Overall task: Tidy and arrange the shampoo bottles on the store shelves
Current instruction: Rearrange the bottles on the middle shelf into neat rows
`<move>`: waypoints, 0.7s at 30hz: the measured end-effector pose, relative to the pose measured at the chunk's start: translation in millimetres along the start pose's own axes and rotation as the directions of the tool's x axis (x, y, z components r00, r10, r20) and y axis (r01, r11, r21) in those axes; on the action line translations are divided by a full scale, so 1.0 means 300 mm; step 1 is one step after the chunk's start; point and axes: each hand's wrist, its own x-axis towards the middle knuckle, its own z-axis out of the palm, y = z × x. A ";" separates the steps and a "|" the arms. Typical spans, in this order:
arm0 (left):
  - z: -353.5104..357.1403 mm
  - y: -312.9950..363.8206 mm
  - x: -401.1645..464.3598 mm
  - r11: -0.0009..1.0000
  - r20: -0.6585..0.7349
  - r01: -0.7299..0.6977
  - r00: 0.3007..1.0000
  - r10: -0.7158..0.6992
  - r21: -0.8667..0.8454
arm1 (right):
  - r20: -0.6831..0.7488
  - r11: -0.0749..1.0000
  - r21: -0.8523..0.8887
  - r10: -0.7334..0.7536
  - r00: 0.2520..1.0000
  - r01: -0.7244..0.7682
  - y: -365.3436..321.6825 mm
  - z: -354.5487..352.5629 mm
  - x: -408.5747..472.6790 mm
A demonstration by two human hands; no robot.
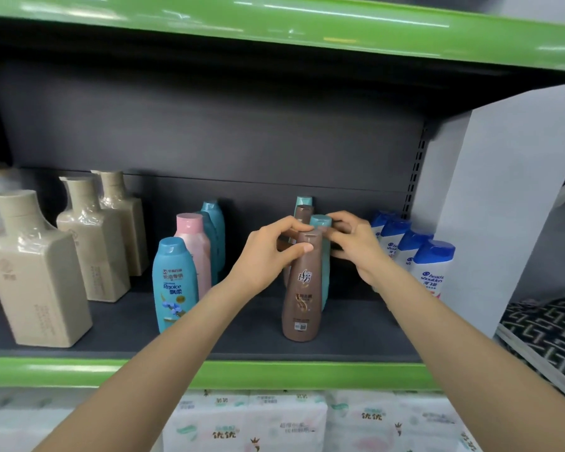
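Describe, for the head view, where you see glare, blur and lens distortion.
Head view: glare streaks the top green shelf edge and shines on the wrapped beige bottles; the left edge is blurred; the wide lens bends the shelf lines and splays the forearms; the brown bottle is sharp, its label readable.

We see only our two forearms and hands, entering from the bottom edge of the view. Both arms are bare from where they come into view to the wrist: any sleeve ends out of sight. Our left hand is bare, with short, plain nails showing on the thumb and forefinger. Our right hand is bare as well, its back turned toward us, knuckles and tendons showing. The forearms are slender and smooth, widening toward the bottom edge under the wide lens.
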 end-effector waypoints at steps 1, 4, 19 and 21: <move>0.000 0.003 -0.001 1.000 -0.003 0.000 1.000 0.000 0.010 | -0.005 1.000 0.001 -0.006 1.000 0.006 -0.008 -0.007 -0.011; 0.003 0.011 -0.008 0.999 -0.009 0.003 1.000 -0.002 0.034 | -0.048 0.999 -0.039 -0.037 0.998 0.035 -0.032 -0.023 -0.050; 0.145 0.192 -0.093 0.990 -0.217 -0.111 0.968 0.129 0.091 | -0.272 0.990 -0.134 -0.066 0.960 0.030 -0.125 -0.152 -0.277; 0.180 0.206 -0.112 0.994 -0.060 -0.105 0.993 0.106 0.020 | -0.304 0.998 -0.070 -0.017 0.952 -0.004 -0.117 -0.165 -0.298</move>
